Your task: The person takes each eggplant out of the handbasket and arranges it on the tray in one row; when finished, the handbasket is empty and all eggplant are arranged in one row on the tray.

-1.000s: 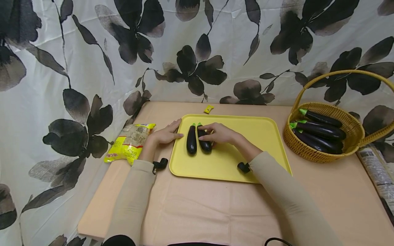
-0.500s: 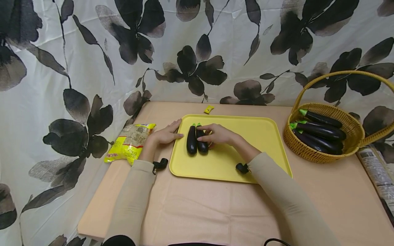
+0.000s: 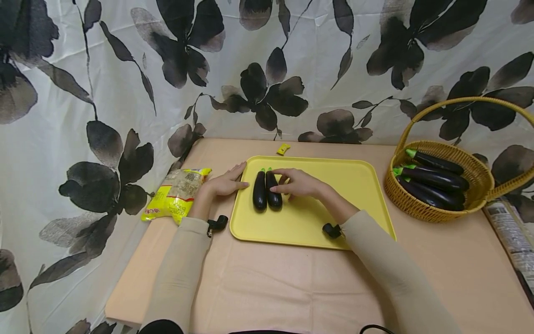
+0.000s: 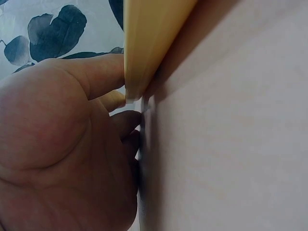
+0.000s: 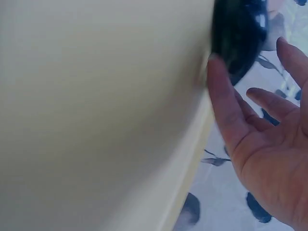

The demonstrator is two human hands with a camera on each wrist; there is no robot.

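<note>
Eggplants, five in sight: two on the yellow tray, left half, and three in the wicker basket at far right. On the tray, left eggplant and right eggplant lie side by side, lengthwise away from the person, green stem ends at the far side; a very narrow gap, or none, between their bodies. Basket eggplants are heaped, stems pointing left. One tray, one basket with a tall arched handle, one yellow bag with a clear panel, one small yellow packet.

Left hand: at the tray's left edge, palm down, fingers extended and pointing away from the person. Thumb against the tray's side in the left wrist view; fingers slack, grasping nothing. Bag just left of the wrist.

Right hand: reaches in over the tray from the right, fingers bent loosely and spread apart, released. Thumb and index tips at the right eggplant's edge; touching or a hair apart, cannot tell. Right wrist view shows the palm clear of the eggplant.

Both forearms in beige sleeves, one black wrist camera at each cuff.

Worktop covered in pale peach cloth, lightly creased. Packet beyond the tray's far edge. Printed item at the right edge, partly cut off. White curtain with dark grey flowers hangs behind and down the left side.
</note>
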